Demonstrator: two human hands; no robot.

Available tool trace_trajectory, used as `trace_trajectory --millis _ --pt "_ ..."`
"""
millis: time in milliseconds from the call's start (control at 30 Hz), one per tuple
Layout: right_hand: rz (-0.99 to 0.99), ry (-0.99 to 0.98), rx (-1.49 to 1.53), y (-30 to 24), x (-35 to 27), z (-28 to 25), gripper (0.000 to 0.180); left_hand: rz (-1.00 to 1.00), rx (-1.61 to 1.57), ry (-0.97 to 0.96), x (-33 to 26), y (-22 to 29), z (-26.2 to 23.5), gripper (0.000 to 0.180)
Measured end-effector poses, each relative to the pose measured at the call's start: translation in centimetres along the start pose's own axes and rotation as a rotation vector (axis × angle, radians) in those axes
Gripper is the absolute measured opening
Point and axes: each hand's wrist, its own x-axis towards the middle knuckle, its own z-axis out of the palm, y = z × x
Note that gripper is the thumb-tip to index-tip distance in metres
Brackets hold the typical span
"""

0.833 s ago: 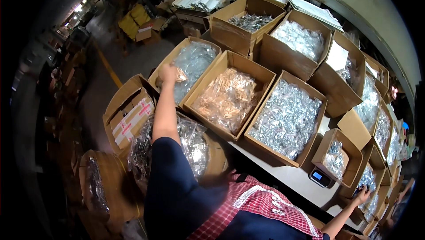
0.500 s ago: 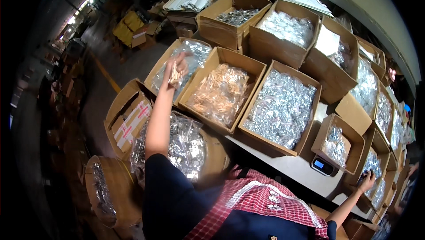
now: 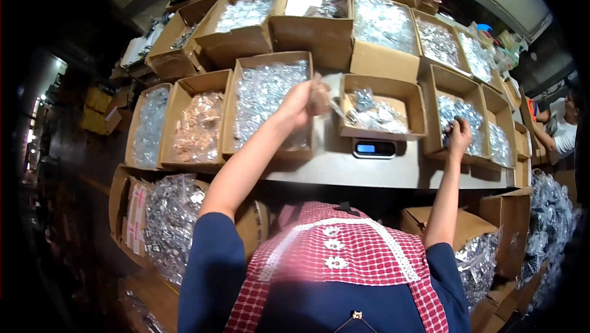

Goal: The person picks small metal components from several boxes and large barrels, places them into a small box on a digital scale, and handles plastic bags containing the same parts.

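Observation:
My left hand [image 3: 307, 100] is raised between the box of bagged silver hardware [image 3: 269, 93] and a small carton [image 3: 382, 132] on a digital scale [image 3: 373, 148]. Its fingers are curled and smeared by motion, around what look like the tan dowels seen in it earlier. Silvery packets [image 3: 378, 116] lie in the small carton. Over a box of bluish-silver packets [image 3: 470, 118] at the right, my right hand [image 3: 458, 136] has its fingers pinched on something small and dark that I cannot make out.
A box of bagged tan dowels [image 3: 198, 129] stands at the left, beside a box of clear bags [image 3: 153, 127]. More cartons [image 3: 312, 35] line the back. Big bags of metal parts [image 3: 172, 219] sit below the table edge [image 3: 307, 172]. Another person [image 3: 560, 125] is at the far right.
My view has swung to the right. The left hand has come from above the far-left box to beside the small carton. The right hand stays at the box of bluish-silver packets.

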Motion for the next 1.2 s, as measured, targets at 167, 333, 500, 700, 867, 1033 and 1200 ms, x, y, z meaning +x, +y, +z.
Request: trace_trajectory --millis 167,333,500,700,867,1033,1200 --pt "-0.092 0.086 0.071 0.2 -0.4 -0.7 0.027 0.001 -0.120 -0.025 1.6 -3.0 6.7 0.057" --pt "-0.092 -0.083 0.073 0.5 -0.6 -1.2 0.021 0.355 0.058 -0.076 -5.9 -4.8 4.5 0.043" --pt "-0.028 -0.101 0.219 -0.5 -2.0 -0.7 0.018 0.332 -0.057 0.416 -18.3 -10.1 -3.7 0.027" --pt "-0.059 0.077 0.391 -0.7 -7.1 -1.3 0.022 0.478 -0.440 0.766 -36.4 -17.8 -10.6 0.019" --pt "0.040 -0.350 0.231 -5.7 -22.9 8.9 0.016 0.683 -0.545 1.017 -49.8 -21.3 -12.1 0.022" --pt "0.228 -1.224 0.024 -11.6 -37.6 20.5 0.020 0.733 -0.483 1.234 -59.8 -21.8 -14.8 0.023" --pt "0.169 -1.485 -0.041 -14.7 -48.5 29.6 0.028 0.872 -0.086 1.616 -73.6 -16.6 -20.9 0.021"
